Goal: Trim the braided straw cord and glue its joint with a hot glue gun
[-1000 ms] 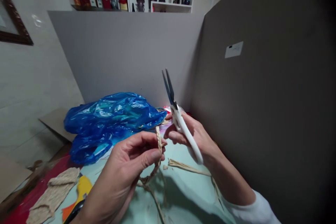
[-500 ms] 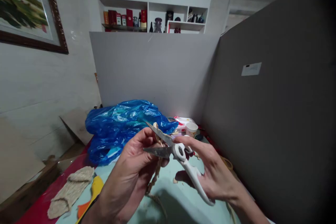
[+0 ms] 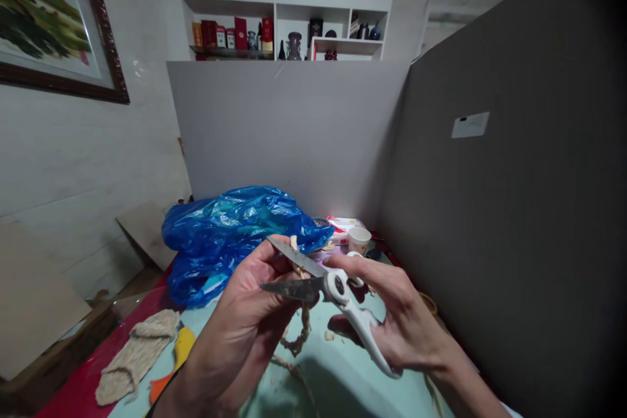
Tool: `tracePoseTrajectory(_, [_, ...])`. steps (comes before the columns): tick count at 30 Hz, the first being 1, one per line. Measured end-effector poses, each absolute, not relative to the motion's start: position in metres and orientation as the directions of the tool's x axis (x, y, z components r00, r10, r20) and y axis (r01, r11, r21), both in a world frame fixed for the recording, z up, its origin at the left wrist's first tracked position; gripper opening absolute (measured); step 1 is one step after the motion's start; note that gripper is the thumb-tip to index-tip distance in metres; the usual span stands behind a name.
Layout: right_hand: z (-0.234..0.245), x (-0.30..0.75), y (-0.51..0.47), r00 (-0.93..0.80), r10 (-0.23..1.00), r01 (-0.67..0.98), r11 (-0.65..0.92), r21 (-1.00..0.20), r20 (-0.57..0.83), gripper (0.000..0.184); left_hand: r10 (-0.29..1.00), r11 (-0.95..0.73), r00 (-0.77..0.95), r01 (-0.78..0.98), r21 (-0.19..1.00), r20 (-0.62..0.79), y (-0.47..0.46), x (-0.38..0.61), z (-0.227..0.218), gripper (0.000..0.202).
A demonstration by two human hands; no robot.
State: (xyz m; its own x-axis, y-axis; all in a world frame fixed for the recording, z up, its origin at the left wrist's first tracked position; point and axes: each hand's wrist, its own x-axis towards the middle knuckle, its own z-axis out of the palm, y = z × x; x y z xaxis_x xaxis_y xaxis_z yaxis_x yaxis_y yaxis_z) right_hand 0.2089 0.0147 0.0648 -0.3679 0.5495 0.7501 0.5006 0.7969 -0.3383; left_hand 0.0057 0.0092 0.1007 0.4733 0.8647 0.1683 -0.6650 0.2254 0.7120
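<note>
Trimming grip, as seen from the head: the left hand [image 3: 245, 313] pinches a braided cord [image 3: 305, 320] between thumb and fingers, its pale tip projecting just above the pinch and a darker curved length hanging below it. The right hand [image 3: 406, 310], to the right of this pinch, is closed around the white handles of the scissors [image 3: 365, 326], with the index finger extended along the upper side near the pivot. The blades stand apart and point leftward from the right-hand grip; the upper blade crosses in front of the cord near its tip, while the lower one passes in front of the left thumb. Whether either edge touches the cord cannot be told. Beneath both grips lies a pale green work surface [image 3: 353, 382], bearing small scraps [image 3: 329, 336] below the scissors. Beyond the left-hand pinch lies a crumpled blue plastic bag [image 3: 240, 228]; beyond the right-hand grip stands a white cup [image 3: 359, 241]. To the left of the left wrist lie a beige woven piece [image 3: 140, 353] and, nearer the wrist, a yellow-and-orange object [image 3: 183, 346], partly hidden by the forearm.
</note>
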Motion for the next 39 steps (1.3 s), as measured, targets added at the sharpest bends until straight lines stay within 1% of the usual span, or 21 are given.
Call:
tracePoseTrajectory(6, [0.066,0.208,0.015,-0.374,0.538,0.511,0.799,-0.317,0.755,0.04,0.874,0.231,0.449,-0.718,0.657,0.184,0.012,0.005,0.098,0.026])
tracePoseTrajectory(10, [0.066,0.21,0.016,-0.367,0.549,0.523,0.789,-0.322,0.751,0.023,0.859,0.264,0.477,-0.724,0.637,0.185,0.012,0.005,0.096,0.02])
tracePoseTrajectory(12, [0.066,0.212,0.016,-0.362,0.585,0.525,0.771,-0.36,0.726,0.016,0.863,0.243,0.469,-0.715,0.655,0.191,0.013,0.006,0.095,0.019])
tracePoseTrajectory(14, [0.065,0.212,0.017,-0.348,0.636,0.505,0.746,-0.434,0.688,0.013,0.874,0.215,0.448,-0.705,0.676,0.189,0.014,0.006,0.095,0.022])
tracePoseTrajectory(16, [0.064,0.211,0.02,-0.288,0.71,0.421,0.696,-0.581,0.642,0.014,0.881,0.195,0.438,-0.678,0.708,0.177,0.016,0.007,0.095,0.025])
tracePoseTrajectory(18, [0.063,0.209,0.024,-0.179,0.809,0.253,0.588,-0.768,0.56,0.02,0.882,0.162,0.437,-0.632,0.758,0.175,0.018,0.009,0.094,0.028])
tracePoseTrajectory(19, [0.062,0.208,0.026,-0.128,0.852,0.148,0.523,-0.839,0.508,0.023,0.886,0.132,0.427,-0.607,0.784,0.182,0.019,0.01,0.093,0.03])
tracePoseTrajectory(20, [0.062,0.206,0.028,-0.084,0.882,0.044,0.468,-0.883,0.464,0.026,0.891,0.093,0.411,-0.581,0.809,0.193,0.021,0.011,0.092,0.033])
tracePoseTrajectory(21, [0.062,0.204,0.029,-0.052,0.899,-0.05,0.432,-0.901,0.434,0.03,0.898,0.049,0.388,-0.554,0.831,0.205,0.022,0.013,0.09,0.036])
tracePoseTrajectory(24, [0.064,0.194,0.029,-0.034,0.906,-0.262,0.4,-0.878,0.422,0.043,0.917,-0.058,0.331,-0.443,0.895,0.224,0.028,0.016,0.083,0.044])
tracePoseTrajectory(26, [0.065,0.185,0.026,-0.045,0.903,-0.333,0.389,-0.859,0.427,0.049,0.92,-0.113,0.314,-0.361,0.926,0.235,0.031,0.017,0.078,0.048])
tracePoseTrajectory(30, [0.065,0.172,0.02,0.012,0.921,-0.331,0.37,-0.868,0.389,0.048,0.917,-0.245,0.268,-0.205,0.947,0.295,0.033,0.017,0.077,0.049])
tracePoseTrajectory(34, [0.061,0.17,0.021,0.031,0.915,-0.383,0.382,-0.841,0.402,0.051,0.904,-0.267,0.318,-0.103,0.958,0.286,0.03,0.017,0.083,0.049])
tracePoseTrajectory(37, [0.058,0.172,0.023,0.08,0.918,-0.365,0.39,-0.845,0.389,0.048,0.889,-0.274,0.365,-0.061,0.96,0.276,0.029,0.019,0.087,0.042])
tracePoseTrajectory(39, [0.056,0.172,0.023,0.088,0.92,-0.334,0.387,-0.859,0.381,0.047,0.886,-0.27,0.363,-0.102,0.957,0.288,0.028,0.019,0.089,0.031])
